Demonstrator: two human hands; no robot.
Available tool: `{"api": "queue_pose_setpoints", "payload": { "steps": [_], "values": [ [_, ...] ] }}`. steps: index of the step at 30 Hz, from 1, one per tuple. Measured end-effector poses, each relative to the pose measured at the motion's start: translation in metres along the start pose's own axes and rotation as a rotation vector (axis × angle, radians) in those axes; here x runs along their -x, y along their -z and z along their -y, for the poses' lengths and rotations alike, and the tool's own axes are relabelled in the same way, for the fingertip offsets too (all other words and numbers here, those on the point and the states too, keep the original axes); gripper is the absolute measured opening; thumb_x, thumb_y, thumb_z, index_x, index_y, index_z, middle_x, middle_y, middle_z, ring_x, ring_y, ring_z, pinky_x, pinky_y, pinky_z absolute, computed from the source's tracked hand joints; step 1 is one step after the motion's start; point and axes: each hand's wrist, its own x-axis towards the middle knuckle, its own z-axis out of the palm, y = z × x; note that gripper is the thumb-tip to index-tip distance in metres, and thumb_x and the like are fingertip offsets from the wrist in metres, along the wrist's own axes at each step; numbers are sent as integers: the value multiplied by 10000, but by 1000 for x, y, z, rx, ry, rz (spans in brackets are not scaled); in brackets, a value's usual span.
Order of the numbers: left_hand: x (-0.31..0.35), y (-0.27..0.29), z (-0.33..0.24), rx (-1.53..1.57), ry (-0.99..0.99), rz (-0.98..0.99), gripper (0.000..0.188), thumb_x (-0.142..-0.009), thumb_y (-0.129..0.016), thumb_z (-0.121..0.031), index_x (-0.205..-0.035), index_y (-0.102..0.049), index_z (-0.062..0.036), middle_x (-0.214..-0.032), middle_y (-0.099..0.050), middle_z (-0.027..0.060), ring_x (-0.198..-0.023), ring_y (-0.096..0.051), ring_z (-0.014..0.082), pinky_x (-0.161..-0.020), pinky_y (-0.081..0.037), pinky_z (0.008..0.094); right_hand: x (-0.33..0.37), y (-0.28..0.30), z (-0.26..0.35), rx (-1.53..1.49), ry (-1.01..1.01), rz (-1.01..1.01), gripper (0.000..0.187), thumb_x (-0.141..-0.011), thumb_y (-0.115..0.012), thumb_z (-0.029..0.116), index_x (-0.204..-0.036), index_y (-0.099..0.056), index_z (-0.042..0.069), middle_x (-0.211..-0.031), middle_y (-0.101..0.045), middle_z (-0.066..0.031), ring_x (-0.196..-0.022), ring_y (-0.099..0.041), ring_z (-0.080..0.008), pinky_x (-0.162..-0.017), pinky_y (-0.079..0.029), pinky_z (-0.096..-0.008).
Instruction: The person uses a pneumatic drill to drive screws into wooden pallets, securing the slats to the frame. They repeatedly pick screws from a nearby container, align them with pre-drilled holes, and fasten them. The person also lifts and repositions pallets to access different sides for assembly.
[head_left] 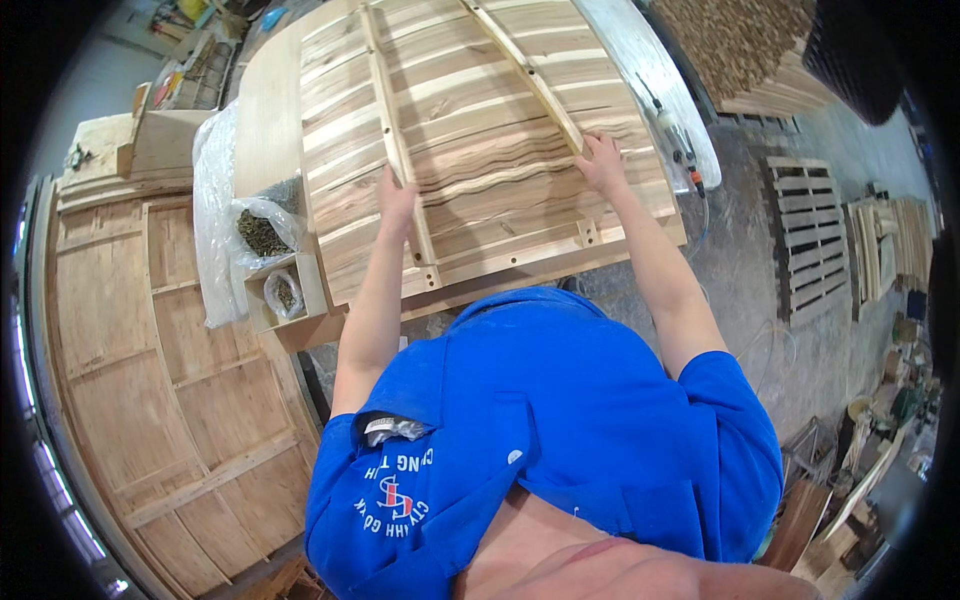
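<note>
A broad panel of striped light and dark wood (480,180) lies flat before me. Two long wooden strips with drilled holes cross it lengthwise. My left hand (397,198) grips the left strip (384,110) near its lower part, fingers on its edge. Farther right, my right hand (602,163) is closed around the near end of the right strip (530,75), which slants across the boards. A small wooden block (587,232) with holes sits by the panel's near edge, below my right hand.
Left of the panel stand a box (320,290) and plastic bags of small hardware (262,232). A corded or hosed hand tool (680,150) lies on the wrapped surface at right. Slatted pallets (808,230) lean beyond, and large framed wooden panels (190,400) fill the left.
</note>
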Motion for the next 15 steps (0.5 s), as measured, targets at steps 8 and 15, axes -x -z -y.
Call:
{"api": "queue_pose_setpoints", "payload": {
  "steps": [8,15],
  "values": [
    [-26,46,43,-438,-141,-58,693,-705,-570,-167,-1329,-298,-36,-1238,-354,272,-1177,-323,413,-1014,-258,442,31,-32,25,-8,-38,-40,434,-713,-574,234,-1106,-467,82,-1225,-435,-67,-1163,-365,-301,-945,-293,-526],
    [-26,36,55,-442,-277,-217,679,-688,-558,-145,-1305,-316,1,-1136,-397,288,-1085,-365,418,-951,-293,462,41,-42,44,111,-49,-53,408,-721,-574,202,-1089,-461,70,-1212,-441,-96,-1142,-386,-307,-913,-334,-507]
  ]
}}
